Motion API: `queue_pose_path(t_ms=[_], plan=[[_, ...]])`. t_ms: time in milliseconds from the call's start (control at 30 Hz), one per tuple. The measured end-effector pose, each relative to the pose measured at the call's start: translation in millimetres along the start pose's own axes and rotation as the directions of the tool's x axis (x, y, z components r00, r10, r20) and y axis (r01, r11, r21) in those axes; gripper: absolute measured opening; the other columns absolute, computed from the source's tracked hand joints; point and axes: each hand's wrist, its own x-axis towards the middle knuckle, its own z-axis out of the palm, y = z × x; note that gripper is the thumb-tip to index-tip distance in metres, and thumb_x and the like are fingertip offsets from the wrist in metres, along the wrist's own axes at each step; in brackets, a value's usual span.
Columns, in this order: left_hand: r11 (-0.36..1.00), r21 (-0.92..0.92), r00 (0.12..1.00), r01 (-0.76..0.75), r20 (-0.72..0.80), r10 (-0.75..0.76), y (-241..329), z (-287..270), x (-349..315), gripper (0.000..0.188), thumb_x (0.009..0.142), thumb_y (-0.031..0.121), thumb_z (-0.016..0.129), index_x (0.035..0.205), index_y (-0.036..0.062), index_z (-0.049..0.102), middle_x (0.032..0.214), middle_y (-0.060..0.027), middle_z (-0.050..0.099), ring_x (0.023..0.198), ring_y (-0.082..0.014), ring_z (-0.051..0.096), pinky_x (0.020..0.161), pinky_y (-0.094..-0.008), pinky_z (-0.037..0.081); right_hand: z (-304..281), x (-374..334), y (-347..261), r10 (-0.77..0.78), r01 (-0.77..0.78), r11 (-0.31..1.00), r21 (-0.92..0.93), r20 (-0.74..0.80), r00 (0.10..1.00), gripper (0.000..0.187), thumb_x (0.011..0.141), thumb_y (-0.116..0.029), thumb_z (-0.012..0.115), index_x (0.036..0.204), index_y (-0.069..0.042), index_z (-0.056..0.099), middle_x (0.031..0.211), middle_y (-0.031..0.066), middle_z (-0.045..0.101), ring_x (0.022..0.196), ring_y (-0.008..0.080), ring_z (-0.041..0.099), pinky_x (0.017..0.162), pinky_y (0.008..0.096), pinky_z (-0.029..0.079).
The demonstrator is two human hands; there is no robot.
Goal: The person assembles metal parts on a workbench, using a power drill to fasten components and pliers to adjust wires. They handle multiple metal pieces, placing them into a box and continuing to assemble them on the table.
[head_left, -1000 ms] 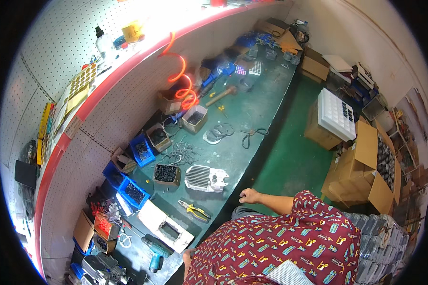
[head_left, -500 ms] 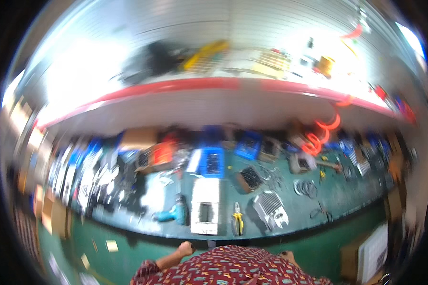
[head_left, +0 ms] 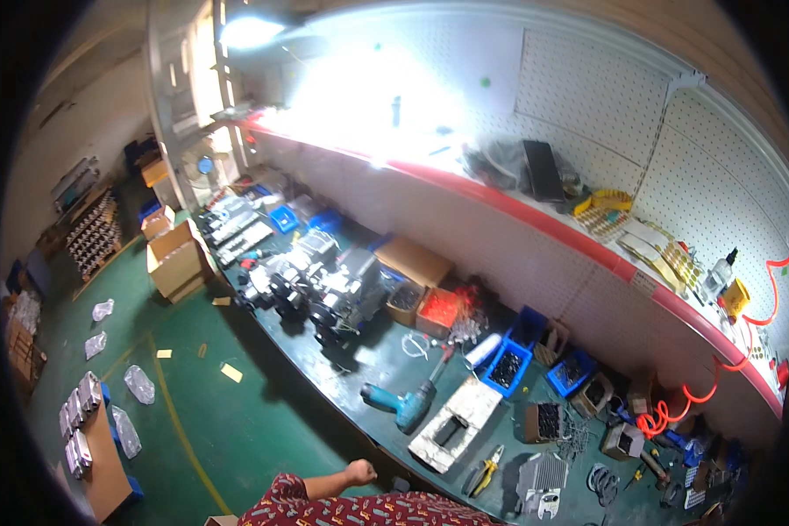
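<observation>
The green workbench (head_left: 510, 427) spans our view, bearing the white block (head_left: 472, 405) and, just left of it, the teal drill (head_left: 412, 408). Our left hand (head_left: 359, 473) is clenched in front of the bench edge; the block lies ahead to its right, apart. Yellow-handled pliers (head_left: 483, 476) lie right of the block.

A white perforated wall panel (head_left: 605, 96) and red-edged shelf (head_left: 522, 209) stand above the long green-topped workbench (head_left: 513, 430), a glaring white lamp (head_left: 252, 32) glows above its left end, and yellow-lined green floor (head_left: 263, 430) spreads before it.
</observation>
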Motion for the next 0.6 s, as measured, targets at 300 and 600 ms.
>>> queue_pose_path(t_ms=[300,600], plan=[[0.828,-0.044,0.826,0.559,-0.064,-0.56,-58,-4,-155,0.038,0.084,0.041,0.072,0.108,0.0115,0.079,0.105,-0.0158,0.077,0.101,-0.0346,0.073,0.091,-0.0427,0.058,18,24,-59,-0.097,0.08,0.993,0.086,0.219,0.971,0.029,0.086,-0.026,0.072,0.08,0.003,0.076,0.063,0.0095,0.07,0.061,0.0181,0.07,0.06,0.0341,0.055],[0.659,-0.272,0.662,0.701,-0.094,-0.744,-102,29,-231,0.038,0.079,0.04,0.077,0.097,0.0071,0.08,0.101,-0.0162,0.077,0.096,-0.0316,0.074,0.089,-0.0406,0.058,71,46,-111,-0.256,0.253,0.966,0.054,0.338,0.906,0.031,0.089,-0.024,0.073,0.103,0.005,0.076,0.079,0.0105,0.075,0.066,0.014,0.069,0.061,0.0315,0.055]])
